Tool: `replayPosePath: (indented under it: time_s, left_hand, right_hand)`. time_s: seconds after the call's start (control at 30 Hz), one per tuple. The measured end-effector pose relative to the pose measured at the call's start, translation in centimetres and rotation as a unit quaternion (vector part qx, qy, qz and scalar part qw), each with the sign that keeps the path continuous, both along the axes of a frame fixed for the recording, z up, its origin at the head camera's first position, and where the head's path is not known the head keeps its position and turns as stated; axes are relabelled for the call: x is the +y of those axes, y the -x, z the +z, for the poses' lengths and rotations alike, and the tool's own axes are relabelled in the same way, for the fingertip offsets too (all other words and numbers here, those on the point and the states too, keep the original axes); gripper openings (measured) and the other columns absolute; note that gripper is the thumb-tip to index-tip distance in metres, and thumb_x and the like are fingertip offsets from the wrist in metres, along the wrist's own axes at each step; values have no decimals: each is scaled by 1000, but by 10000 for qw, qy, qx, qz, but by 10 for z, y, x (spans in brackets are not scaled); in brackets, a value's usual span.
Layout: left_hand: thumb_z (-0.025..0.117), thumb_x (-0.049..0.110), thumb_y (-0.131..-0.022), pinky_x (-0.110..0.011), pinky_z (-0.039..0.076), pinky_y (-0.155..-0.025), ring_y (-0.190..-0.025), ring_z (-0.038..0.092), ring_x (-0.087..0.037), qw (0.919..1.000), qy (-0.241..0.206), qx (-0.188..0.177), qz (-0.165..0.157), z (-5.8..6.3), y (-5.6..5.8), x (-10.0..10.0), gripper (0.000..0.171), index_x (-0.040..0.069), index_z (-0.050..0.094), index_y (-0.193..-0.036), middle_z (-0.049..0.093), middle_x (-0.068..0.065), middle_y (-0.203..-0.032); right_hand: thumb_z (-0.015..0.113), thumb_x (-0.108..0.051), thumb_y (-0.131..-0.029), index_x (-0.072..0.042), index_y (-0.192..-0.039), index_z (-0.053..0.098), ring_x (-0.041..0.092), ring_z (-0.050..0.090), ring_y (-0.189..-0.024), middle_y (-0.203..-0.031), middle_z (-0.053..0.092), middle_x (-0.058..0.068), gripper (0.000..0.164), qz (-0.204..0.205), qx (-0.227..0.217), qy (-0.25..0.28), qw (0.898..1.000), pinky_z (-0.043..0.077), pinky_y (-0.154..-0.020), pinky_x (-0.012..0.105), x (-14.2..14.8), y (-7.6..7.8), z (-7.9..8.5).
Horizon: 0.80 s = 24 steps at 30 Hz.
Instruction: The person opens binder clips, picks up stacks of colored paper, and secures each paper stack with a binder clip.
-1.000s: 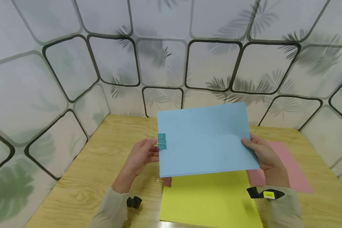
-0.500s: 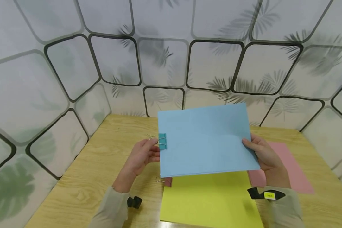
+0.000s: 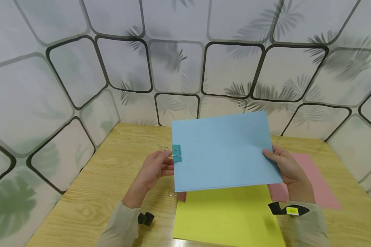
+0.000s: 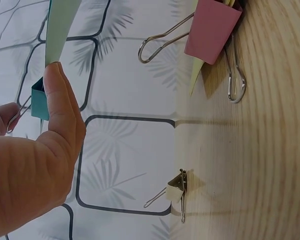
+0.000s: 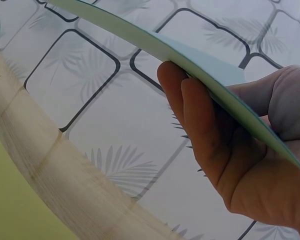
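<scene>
Blue paper sheets (image 3: 222, 151), lying together, are held up over the table, tilted toward the head camera. A teal binder clip (image 3: 177, 153) bites their left edge. My left hand (image 3: 151, 169) pinches the paper at that clip: in the left wrist view the thumb is at the clip's wire handle, the fingers flat behind the sheets. At the right edge my right hand (image 3: 287, 168) grips the sheets, thumb in front and fingers behind. Below lies yellow paper (image 3: 228, 216) with a pink binder clip (image 4: 211, 30) on its left edge; the blue sheets hide its far part.
Pink paper (image 3: 316, 181) lies on the wooden table (image 3: 92, 199) to the right, partly behind the right hand and wrist. Farther back on the table sits another small binder clip (image 4: 176, 191), pale in colour. A patterned wall covering (image 3: 176, 75) rises behind the table.
</scene>
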<state>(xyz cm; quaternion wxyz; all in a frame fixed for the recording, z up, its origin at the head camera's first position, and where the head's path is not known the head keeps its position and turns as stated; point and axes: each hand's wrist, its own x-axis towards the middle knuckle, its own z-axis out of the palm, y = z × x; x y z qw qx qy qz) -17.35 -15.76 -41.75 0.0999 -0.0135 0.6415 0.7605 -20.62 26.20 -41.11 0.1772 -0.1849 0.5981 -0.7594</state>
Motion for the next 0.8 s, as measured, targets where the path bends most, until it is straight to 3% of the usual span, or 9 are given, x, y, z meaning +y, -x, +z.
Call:
replayPosePath:
  time_s: [0.67, 0.8]
  left_hand:
    - [49, 29, -105, -28, 59, -71, -76, 65, -17, 9996, 282, -60, -7, 1, -2, -2, 38, -6, 48, -119, 61, -13, -94]
    - [49, 29, -105, -28, 59, -71, -77, 64, -17, 9996, 282, 6, -89, 2, 0, -2, 40, -8, 47, -120, 59, -13, -95]
  right_hand:
    - [37, -13, -109, -28, -140, 48, 20, 73, -92, -115, 70, 1, 36, 13, -83, -67, 9999, 60, -74, 36, 1, 3, -2]
    - [39, -14, -108, -15, -157, 26, 19, 73, -92, -117, 69, -3, 50, -86, -43, -233, 9997, 60, -75, 35, 1, 2, -1]
